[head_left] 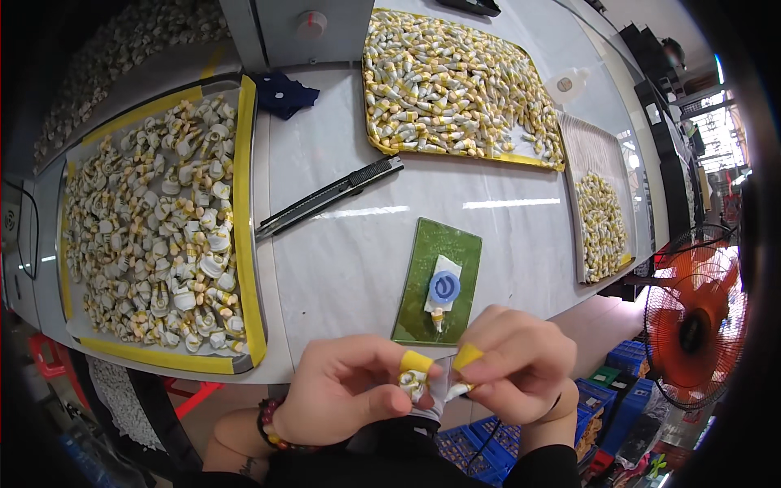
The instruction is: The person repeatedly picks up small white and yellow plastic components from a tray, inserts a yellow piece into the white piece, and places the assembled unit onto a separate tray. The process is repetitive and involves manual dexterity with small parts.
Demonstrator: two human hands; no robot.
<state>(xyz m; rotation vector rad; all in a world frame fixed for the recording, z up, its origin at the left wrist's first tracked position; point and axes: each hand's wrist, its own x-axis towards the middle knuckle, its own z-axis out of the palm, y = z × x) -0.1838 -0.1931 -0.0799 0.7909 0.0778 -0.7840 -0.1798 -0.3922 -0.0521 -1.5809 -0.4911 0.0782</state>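
Observation:
Near the table's front edge, my left hand (342, 392) pinches a small white figurine part (413, 385) with yellow and dark marks between thumb and index finger. Close beside it, my right hand (525, 363) pinches a smaller white piece (460, 390), partly hidden by the fingers. Both hands wear yellow finger cots. Just beyond them lies a green board (416, 281). On it sit a blue ring-shaped piece (445, 287) over a white pad and a small white-and-yellow part (438, 319).
At the left stands a yellow-taped tray (247, 203) of figurine parts. A second full tray (464, 151) lies at the back, a partly filled one (590, 142) at the right. Between them are a utility knife (329, 195) and dark blue cloth (281, 95). An orange fan (695, 321) stands right.

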